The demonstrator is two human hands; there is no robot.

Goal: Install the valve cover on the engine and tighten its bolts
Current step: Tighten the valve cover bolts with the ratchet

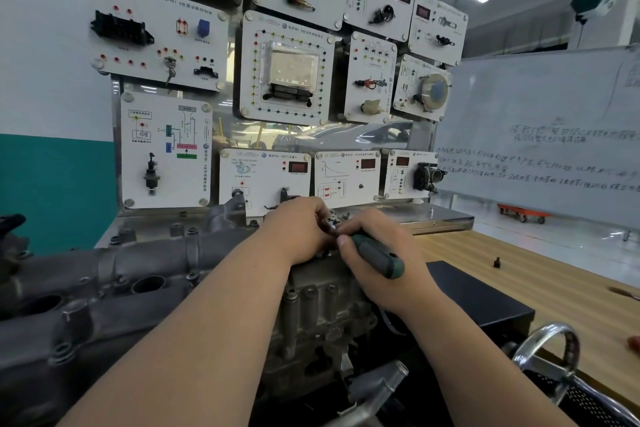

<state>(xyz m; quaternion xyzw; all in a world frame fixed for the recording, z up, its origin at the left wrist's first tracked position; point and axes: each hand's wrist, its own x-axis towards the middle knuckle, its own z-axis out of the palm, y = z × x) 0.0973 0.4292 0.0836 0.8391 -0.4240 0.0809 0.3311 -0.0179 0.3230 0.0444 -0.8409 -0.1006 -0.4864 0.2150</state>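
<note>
Valve cover (114, 274) was sitting on the engine (322, 315), long axis running from my near left up to where both hands met at its far right end, just left of the desk (554, 288) left edge. Right hand (381, 253) had its fingers (344, 241) wrapped round the green-handled driver (377, 258), wrist low, forearm coming in from the near right. Driver axis: butt pointing back toward the desk's near edge, tip running up-left into the left hand (298, 229). The left hand's fingers were curled over the driver's front end, looked like steadying it, with the forearm lying across the top of the engine. The bolt under the tip was hidden by both hands, so I couldn't tell whether it was seated. My read: tightening at this end bolt, right hand does the turning, left only guides. Next move depends on keeping the tip square down on that bolt, directly under the left fingers. One loose bolt (497, 262) lay on the desk further right, apart from the hands, just beyond the black box (485, 298).
</note>
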